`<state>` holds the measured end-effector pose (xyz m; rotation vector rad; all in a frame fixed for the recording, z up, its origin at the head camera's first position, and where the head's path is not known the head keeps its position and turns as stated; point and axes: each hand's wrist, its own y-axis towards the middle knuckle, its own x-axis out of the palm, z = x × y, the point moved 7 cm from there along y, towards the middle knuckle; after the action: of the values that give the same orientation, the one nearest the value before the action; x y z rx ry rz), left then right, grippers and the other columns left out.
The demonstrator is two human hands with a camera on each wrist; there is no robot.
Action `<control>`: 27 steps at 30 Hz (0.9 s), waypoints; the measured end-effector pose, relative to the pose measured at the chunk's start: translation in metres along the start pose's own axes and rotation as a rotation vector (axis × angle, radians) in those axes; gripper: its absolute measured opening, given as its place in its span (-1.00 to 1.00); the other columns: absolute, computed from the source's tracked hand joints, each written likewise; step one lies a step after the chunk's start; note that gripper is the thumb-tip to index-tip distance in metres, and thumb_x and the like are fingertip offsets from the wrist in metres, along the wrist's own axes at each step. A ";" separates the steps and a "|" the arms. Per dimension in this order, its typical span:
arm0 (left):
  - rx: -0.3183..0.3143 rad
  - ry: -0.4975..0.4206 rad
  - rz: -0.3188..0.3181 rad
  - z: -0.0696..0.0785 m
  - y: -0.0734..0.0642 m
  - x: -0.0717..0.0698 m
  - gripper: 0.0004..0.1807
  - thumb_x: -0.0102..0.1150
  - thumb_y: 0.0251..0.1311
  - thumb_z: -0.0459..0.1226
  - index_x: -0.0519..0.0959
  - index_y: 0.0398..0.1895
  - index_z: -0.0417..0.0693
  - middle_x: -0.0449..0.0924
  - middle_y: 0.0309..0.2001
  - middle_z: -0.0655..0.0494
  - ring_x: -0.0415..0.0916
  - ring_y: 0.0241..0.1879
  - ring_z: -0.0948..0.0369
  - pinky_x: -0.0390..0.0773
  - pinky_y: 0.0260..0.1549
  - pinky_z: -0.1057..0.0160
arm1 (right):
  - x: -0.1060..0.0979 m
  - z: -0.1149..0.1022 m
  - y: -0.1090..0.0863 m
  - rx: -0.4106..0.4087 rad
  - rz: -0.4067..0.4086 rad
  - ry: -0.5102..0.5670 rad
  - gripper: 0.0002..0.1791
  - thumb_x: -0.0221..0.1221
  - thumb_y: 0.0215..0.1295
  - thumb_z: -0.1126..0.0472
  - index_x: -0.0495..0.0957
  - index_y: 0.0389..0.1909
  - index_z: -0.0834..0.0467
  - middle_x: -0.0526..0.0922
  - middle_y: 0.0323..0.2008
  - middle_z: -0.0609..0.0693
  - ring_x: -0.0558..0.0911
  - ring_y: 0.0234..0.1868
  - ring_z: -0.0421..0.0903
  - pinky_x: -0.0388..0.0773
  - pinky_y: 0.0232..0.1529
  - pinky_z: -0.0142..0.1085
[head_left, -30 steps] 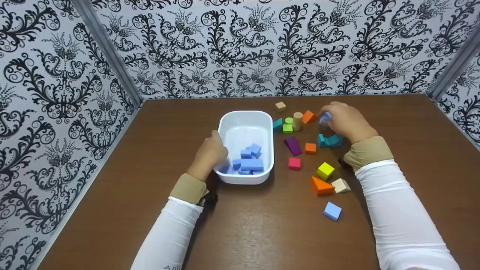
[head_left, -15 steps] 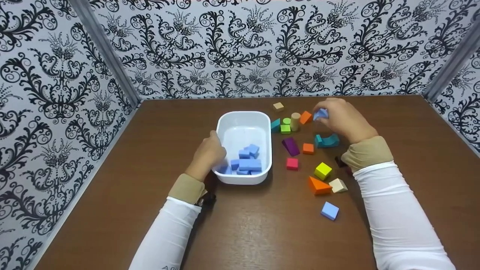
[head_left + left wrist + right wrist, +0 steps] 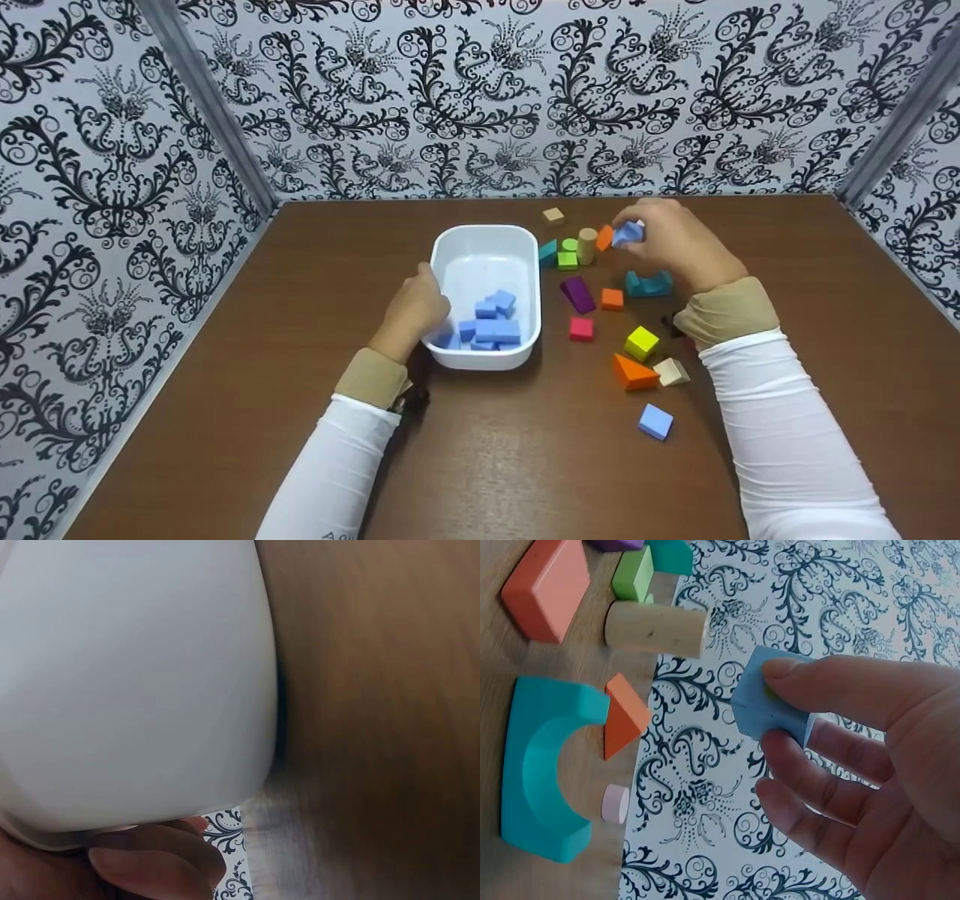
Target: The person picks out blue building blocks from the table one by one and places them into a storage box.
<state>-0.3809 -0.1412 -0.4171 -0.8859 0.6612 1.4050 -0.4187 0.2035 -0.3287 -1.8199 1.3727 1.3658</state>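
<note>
In the head view my left hand (image 3: 418,307) grips the left rim of a white plastic tub (image 3: 480,262); the left wrist view has its fingers (image 3: 154,870) curled at the edge of the tub's wall (image 3: 150,690). Several blue blocks (image 3: 498,331) lie at the near end of the tub. My right hand (image 3: 679,238) pinches a light blue block (image 3: 751,705) between thumb and fingers, raised off the table at the back right. A teal arch block (image 3: 526,765) and an orange triangular block (image 3: 626,718) are close by it.
Right of the tub lie a wooden cylinder (image 3: 587,246), a purple block (image 3: 577,295), a red block (image 3: 581,328), a yellow cube (image 3: 642,343) and a loose blue block (image 3: 655,421). A small pink cylinder (image 3: 615,804) stands near the patterned wall (image 3: 480,97) behind.
My right hand has shifted left with the blue block, away from the teal arch and toward the orange triangular block. The left hand stays on the tub's rim.
</note>
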 end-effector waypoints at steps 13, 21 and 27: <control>0.006 -0.002 0.002 0.000 -0.001 0.000 -0.15 0.12 0.27 -0.39 0.04 0.60 -0.43 0.55 0.26 -0.43 0.60 0.14 -0.17 0.56 0.24 -0.17 | 0.003 -0.028 -0.003 -0.086 0.060 -0.027 -0.73 0.38 0.33 0.33 0.72 0.03 0.23 0.72 0.02 0.20 0.64 0.07 0.24 0.57 0.23 0.19; 0.017 0.003 0.008 0.000 -0.001 0.001 -0.18 0.12 0.28 -0.38 0.08 0.58 -0.44 0.55 0.24 -0.44 0.61 0.17 -0.19 0.56 0.23 -0.19 | 0.010 -0.053 -0.004 -0.164 0.066 -0.028 -0.72 0.43 0.29 0.35 0.75 0.02 0.25 0.72 -0.04 0.19 0.67 0.05 0.22 0.61 0.21 0.15; 0.028 0.015 0.030 -0.001 0.000 0.000 -0.28 0.05 0.30 -0.36 0.17 0.51 -0.42 0.58 0.21 -0.43 0.62 0.17 -0.22 0.58 0.18 -0.20 | 0.016 -0.079 -0.006 -0.250 0.060 -0.012 -0.71 0.38 0.31 0.40 0.75 0.05 0.27 0.71 -0.03 0.18 0.68 0.05 0.16 0.61 0.24 0.09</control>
<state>-0.3809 -0.1422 -0.4172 -0.8685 0.7071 1.4136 -0.3799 0.1346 -0.3140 -1.9360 1.3083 1.6391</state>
